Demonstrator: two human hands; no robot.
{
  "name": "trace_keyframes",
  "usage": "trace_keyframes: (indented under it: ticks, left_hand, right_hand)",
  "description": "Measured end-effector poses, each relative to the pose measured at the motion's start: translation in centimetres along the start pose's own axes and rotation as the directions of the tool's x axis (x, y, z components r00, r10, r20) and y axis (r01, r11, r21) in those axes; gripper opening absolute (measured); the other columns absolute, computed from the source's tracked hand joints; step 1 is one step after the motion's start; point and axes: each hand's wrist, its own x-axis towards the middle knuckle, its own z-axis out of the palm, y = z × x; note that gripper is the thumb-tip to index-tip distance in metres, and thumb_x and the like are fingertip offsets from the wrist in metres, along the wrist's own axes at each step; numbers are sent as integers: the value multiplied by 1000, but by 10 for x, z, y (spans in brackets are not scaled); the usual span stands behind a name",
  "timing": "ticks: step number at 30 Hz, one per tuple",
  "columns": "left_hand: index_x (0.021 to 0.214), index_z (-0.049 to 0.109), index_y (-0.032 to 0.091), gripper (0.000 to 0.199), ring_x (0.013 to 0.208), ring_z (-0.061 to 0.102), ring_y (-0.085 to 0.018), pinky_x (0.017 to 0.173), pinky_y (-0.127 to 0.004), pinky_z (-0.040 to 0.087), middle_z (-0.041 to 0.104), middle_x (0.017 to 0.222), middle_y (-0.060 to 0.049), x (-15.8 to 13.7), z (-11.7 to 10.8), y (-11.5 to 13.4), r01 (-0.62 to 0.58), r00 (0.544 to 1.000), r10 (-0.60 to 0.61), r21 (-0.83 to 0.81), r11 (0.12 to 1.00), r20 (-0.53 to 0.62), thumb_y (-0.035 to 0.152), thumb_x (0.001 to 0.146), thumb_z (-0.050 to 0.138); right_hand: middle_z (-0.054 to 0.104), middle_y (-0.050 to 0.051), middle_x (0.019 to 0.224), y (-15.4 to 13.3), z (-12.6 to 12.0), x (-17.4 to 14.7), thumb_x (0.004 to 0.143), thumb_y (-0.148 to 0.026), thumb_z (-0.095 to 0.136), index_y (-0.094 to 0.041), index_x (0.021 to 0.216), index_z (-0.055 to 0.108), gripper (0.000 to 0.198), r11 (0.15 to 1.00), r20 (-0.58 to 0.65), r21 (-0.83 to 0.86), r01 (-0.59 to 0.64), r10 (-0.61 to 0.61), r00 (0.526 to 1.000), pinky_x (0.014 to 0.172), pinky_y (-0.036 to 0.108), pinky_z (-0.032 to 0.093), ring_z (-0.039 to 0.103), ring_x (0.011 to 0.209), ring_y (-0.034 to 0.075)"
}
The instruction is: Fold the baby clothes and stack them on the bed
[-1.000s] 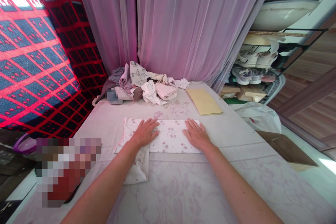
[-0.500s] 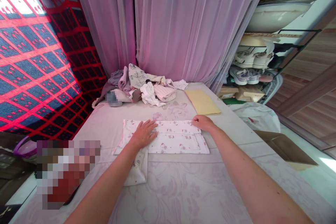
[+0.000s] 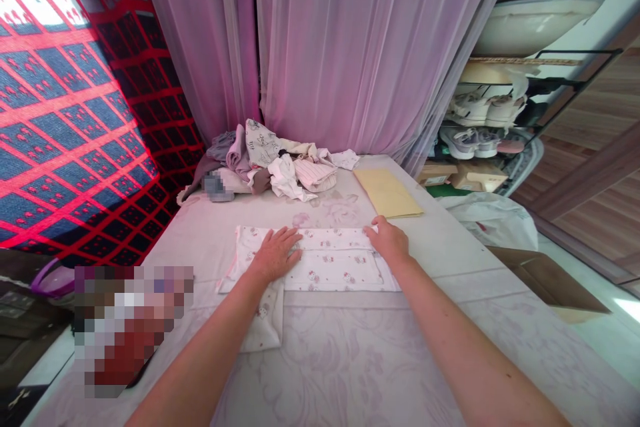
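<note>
A white garment with a small cartoon print point(image 3: 330, 273) lies folded into a long flat strip on the bed-like surface, one part of it hanging out toward me at the lower left. My left hand point(image 3: 276, 253) rests flat on its left half, fingers stretched out. At the upper right corner is my right hand point(image 3: 391, 240), its thumb touching the top edge and a finger reaching just past it, with a gap between them. The palm side of the right hand is hidden.
A heap of clothes point(image 3: 265, 167) lies at the back against the purple curtain point(image 3: 340, 47). A folded yellow cloth or sheet point(image 3: 387, 192) is at the back right. Blurred items point(image 3: 130, 327) lie front left. A shoe rack point(image 3: 500, 123) and an open cardboard box point(image 3: 545, 280) stand at right.
My right hand has turned, its finger and thumb moving apart at the garment's corner. My left hand stays flat in the same place. The view has shifted slightly.
</note>
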Motion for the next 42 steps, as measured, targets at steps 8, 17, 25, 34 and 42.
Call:
trace_keyframes:
  ticks: [8, 17, 25, 34, 42]
  left_hand:
    - [135, 48, 26, 47, 139, 33, -26, 114, -53, 22, 42, 148, -3, 0, 0, 2, 13, 1000, -13, -2, 1000, -13, 40, 91, 40]
    - [139, 44, 25, 51, 139, 32, -26, 114, -53, 21, 41, 149, -5, 0, 1, 0, 19, 1000, -19, -7, 1000, -6, 43, 91, 38]
    - [141, 41, 23, 56, 141, 29, -26, 115, -51, 19, 38, 150, -6, 4, -1, 2, 53, 998, -52, -28, 998, 29, 46, 91, 38]
    - [144, 36, 23, 62, 143, 23, -28, 115, -52, 16, 31, 154, -8, -12, -20, -47, 206, 977, -208, 37, 978, 49, 57, 93, 24]
    - [146, 34, 25, 61, 144, 19, -26, 114, -51, 16, 27, 156, -7, -24, -13, -71, 277, 960, -279, 45, 960, 32, 55, 94, 19]
  right_hand:
    - [54, 12, 135, -16, -3, -19, 92, -30, 36, -18, 129, 54, 42, 908, -246, 16, 418, -402, 882, 101, 38, 37, 49, 122, 24]
    - [21, 4, 157, -41, 12, -47, 96, -48, 19, -23, 149, 27, 59, 822, 234, -20, 569, -549, 802, 116, 45, 8, 14, 144, 19]
    - [18, 9, 157, -36, 20, -47, 94, -55, 21, -16, 149, 26, 67, 909, 195, -64, 411, -392, 899, 116, 46, 8, 13, 145, 22]
    - [17, 6, 158, -36, 21, -48, 95, -55, 21, -28, 148, 29, 61, 903, 203, -76, 424, -402, 893, 114, 50, 8, 12, 145, 24]
    - [17, 6, 158, -45, 14, -50, 95, -53, 20, -25, 148, 29, 61, 914, 219, -78, 398, -373, 901, 114, 51, 9, 12, 145, 23]
